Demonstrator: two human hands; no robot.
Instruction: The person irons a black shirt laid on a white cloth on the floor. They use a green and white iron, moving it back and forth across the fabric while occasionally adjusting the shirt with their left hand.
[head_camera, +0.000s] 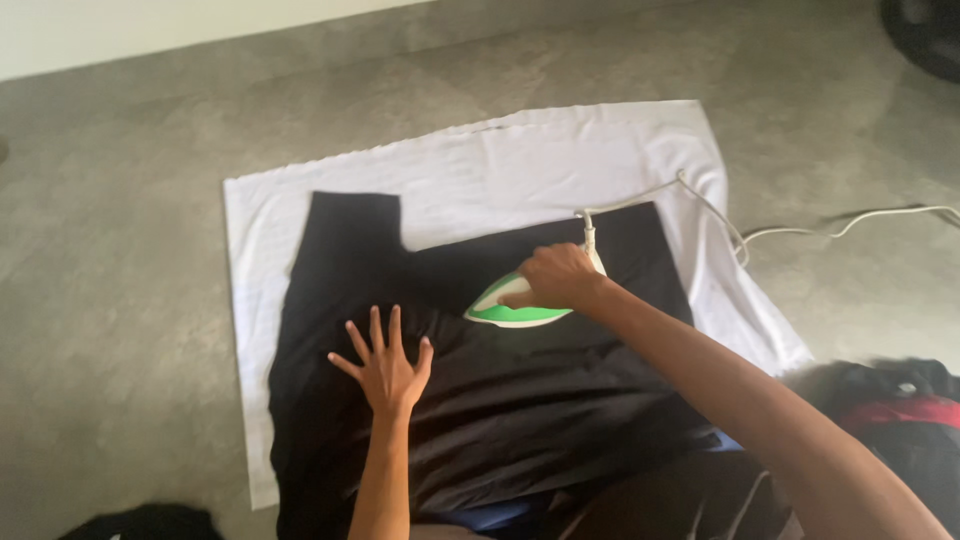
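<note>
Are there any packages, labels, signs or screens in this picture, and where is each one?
None are in view. Only the black garment on a white sheet, a green and white iron under the right hand, and the left hand flat on the garment.

Soft dim daylight, faint shadows, slight overall blur

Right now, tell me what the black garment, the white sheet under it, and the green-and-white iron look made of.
Black garment: soft matte woven or knit fabric, judging by its creases under the flat left hand.
White sheet: thin matte cloth, with rumpled edges, lying on the grey floor.
Green-and-white iron, gripped by the right hand: smooth, slightly glossy shell, probably plastic; soleplate hidden.
</note>
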